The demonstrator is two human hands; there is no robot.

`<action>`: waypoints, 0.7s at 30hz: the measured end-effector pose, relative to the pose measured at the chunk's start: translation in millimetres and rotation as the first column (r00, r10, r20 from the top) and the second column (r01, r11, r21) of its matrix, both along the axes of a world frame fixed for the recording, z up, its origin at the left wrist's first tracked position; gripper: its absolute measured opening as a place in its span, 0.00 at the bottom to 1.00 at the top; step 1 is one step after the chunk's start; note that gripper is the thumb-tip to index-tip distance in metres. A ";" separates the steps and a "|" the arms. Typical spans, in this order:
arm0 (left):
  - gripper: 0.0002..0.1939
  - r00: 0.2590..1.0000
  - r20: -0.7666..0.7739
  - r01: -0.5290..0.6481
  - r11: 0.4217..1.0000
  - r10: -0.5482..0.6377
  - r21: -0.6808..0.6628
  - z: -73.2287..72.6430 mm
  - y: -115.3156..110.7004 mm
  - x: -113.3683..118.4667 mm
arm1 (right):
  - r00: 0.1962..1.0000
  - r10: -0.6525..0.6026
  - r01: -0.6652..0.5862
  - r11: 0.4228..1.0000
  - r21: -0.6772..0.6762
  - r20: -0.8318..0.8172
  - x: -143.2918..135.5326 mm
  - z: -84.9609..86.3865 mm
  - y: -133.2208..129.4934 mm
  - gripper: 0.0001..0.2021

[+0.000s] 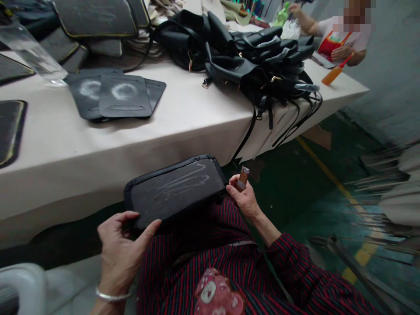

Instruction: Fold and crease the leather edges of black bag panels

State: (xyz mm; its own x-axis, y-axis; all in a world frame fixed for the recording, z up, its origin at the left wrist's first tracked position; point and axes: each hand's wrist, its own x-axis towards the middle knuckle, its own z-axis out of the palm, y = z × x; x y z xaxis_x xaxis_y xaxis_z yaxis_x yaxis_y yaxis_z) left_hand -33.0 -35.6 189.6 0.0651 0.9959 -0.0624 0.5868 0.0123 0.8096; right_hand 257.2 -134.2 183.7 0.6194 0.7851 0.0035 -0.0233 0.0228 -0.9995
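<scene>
A black rectangular panel (175, 188) with rounded corners, a raised rim and pale glue-like streaks lies tilted over the lap. My left hand (123, 245), with a silver bangle at the wrist, grips its near left corner between thumb and fingers. At the right end, my right hand (243, 197) pinches the panel's edge with thumb and forefinger. That same hand also holds a short brown tool handle (243, 178) that points upward; the rest of the tool is hidden.
On the white-covered table (183, 105) ahead lie flat black pieces (124, 96), a heap of black bags (236, 61) with hanging straps and a clear plastic container (36, 54). Across the table's far right end is another person (344, 43). Blurred rods (387, 179) stick out at right.
</scene>
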 end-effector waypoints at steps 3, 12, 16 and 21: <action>0.29 0.993 -0.117 0.038 0.996 -0.028 0.086 2.1 1.4 6.7 | 0.986 -0.016 0.025 0.998 -0.052 0.169 -1.3 -8.9 10.3 0.12; 0.28 0.983 -0.175 0.106 0.949 -0.055 0.298 5.5 5.9 14.2 | 0.947 0.104 -0.061 0.987 -0.146 0.305 10.6 -11.6 20.8 0.18; 0.45 0.956 -0.271 0.211 0.903 -0.111 0.375 7.0 30.8 26.4 | 0.806 0.294 -0.201 0.952 -0.230 0.514 19.4 -0.4 52.3 0.29; 0.43 0.869 -0.463 0.352 0.874 -0.172 0.335 12.0 44.1 34.3 | 0.680 0.381 -0.242 0.923 -0.298 0.627 24.7 12.3 74.0 0.28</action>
